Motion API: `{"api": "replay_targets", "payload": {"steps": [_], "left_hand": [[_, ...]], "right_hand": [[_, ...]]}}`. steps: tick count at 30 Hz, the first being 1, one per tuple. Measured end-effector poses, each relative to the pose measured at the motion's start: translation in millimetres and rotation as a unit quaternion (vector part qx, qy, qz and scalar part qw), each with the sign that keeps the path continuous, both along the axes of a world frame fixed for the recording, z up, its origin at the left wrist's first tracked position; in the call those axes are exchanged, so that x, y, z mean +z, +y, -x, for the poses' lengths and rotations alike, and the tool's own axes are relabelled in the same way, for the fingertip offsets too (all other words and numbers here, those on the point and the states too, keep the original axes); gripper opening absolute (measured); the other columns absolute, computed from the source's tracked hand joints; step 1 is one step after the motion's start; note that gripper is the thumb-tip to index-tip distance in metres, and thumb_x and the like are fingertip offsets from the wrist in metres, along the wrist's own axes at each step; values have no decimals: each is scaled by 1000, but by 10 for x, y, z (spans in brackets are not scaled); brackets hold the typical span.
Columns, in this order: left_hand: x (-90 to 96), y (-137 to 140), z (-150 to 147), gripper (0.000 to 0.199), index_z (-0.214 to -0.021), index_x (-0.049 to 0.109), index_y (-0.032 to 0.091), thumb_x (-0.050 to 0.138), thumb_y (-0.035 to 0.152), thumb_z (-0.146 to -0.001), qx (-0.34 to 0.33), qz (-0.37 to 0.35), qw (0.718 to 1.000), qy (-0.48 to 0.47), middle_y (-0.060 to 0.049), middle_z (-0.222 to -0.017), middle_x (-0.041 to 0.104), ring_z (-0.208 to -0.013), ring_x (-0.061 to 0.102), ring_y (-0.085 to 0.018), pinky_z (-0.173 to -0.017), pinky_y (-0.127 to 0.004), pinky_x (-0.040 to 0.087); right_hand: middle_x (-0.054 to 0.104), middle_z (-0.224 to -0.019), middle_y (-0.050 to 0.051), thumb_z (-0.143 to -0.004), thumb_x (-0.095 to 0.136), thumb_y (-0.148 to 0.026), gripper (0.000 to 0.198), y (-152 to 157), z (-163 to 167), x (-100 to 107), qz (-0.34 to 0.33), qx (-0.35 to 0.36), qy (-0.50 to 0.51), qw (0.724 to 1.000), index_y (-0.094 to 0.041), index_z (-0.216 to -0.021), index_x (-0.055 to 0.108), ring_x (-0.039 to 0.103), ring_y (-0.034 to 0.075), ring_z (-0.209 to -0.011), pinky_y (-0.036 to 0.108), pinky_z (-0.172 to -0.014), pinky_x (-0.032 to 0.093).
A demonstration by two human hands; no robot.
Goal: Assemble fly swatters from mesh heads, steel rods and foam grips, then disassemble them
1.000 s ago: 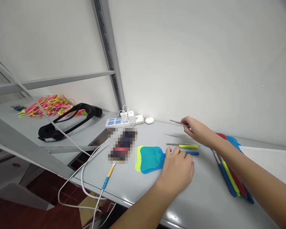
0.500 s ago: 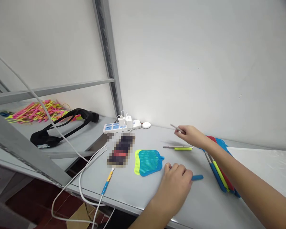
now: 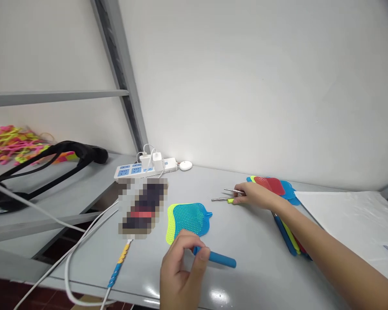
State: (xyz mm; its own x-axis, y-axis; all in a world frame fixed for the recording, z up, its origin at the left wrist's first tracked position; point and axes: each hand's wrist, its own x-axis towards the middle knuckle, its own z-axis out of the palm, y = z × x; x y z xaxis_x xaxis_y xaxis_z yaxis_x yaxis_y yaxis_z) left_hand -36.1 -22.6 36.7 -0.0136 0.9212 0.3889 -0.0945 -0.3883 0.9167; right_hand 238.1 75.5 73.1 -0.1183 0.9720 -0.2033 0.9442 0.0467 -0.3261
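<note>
Grey tabletop (image 3: 255, 275) bearing mesh paddles (image 3: 190, 218), power strip (image 3: 145, 171), white sheeting (image 3: 345, 219)

A white power strip (image 3: 136, 170) with two white plugs (image 3: 158, 161) sits by the wall (image 3: 245, 86). Next to it is a little round white thing (image 3: 185, 165). A cord (image 3: 119, 265) with blue and yellow wrap goes to a blurry flat thing (image 3: 144, 209). On the grey shelf (image 3: 87, 185) are a black band (image 3: 88, 154) and pink and yellow strings (image 3: 13, 144).
</note>
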Motion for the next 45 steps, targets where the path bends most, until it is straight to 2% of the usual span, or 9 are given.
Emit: {"api": "replay_targets", "payload": {"steps": [7,15,19,21,24,25,28,38,45], "left_hand": [[-42,-21,-174,26,-72,59,21,62,42,-87,-90,27,991,99,0,-70,57,-69,53,-17,-67,-28,44],[-58,-56,-349,18,-81,60,21,55,34,-92,-148,-46,970,185,-3,-81,60,-76,55,-17,-69,-28,43],[-98,-74,-376,17,-85,57,21,49,33,-95,-166,-55,965,196,-4,-82,60,-77,55,-18,-70,-29,43],[-114,-87,-364,18,-87,56,21,45,32,-97,-175,-46,959,216,-3,-80,59,-75,54,-18,-68,-29,43],[-111,-101,-332,19,-91,55,22,41,32,-98,-187,-18,951,247,-3,-79,60,-76,56,-19,-64,-29,43],[-106,-105,-324,18,-92,56,22,41,31,-98,-190,-11,948,254,-4,-81,60,-77,57,-19,-64,-28,44],[-103,-115,-315,17,-97,56,22,42,30,-98,-186,-5,948,259,-4,-86,61,-82,58,-19,-69,-29,46],[-98,-94,-343,14,-94,61,20,48,25,-96,-164,-70,952,247,-4,-85,63,-83,59,-19,-74,-31,47],[-69,-119,-342,12,-93,61,21,49,18,-93,-184,-97,949,238,-3,-87,65,-86,59,-19,-76,-32,46]], "right_hand": [[66,-84,4,-82,60,-55,33,-190,49,-65,-21,-13,29,999,-24,-90,60,58,19,-71,27,-57,34],[60,-71,1,-74,71,-55,35,-237,89,-33,-52,-26,98,993,-22,-79,60,50,16,-60,27,-53,31],[43,-59,-3,-89,51,-58,38,-342,260,142,-122,-66,175,975,-22,-75,54,38,13,-54,26,-50,28],[27,-56,-7,-96,33,-56,39,-477,430,302,-173,-107,283,937,-24,-82,50,28,12,-49,25,-47,26],[14,-55,-9,-95,43,-51,33,-746,736,563,-197,-164,629,734,-25,-75,46,12,10,-44,24,-39,17],[14,-54,-9,-94,47,-49,33,-834,834,630,-181,-164,682,690,-24,-73,47,12,9,-43,24,-38,16],[18,-50,-9,-94,51,-44,34,-1031,1059,704,-155,-143,751,626,-22,-68,52,13,7,-41,23,-38,14],[21,-50,-10,-93,54,-46,34,-1137,1209,489,-103,-80,730,671,-20,-71,54,14,6,-45,22,-41,13],[24,-51,-9,-94,51,-50,36,-1192,1200,478,-34,-73,661,746,-21,-73,54,18,7,-45,23,-43,18]]}}
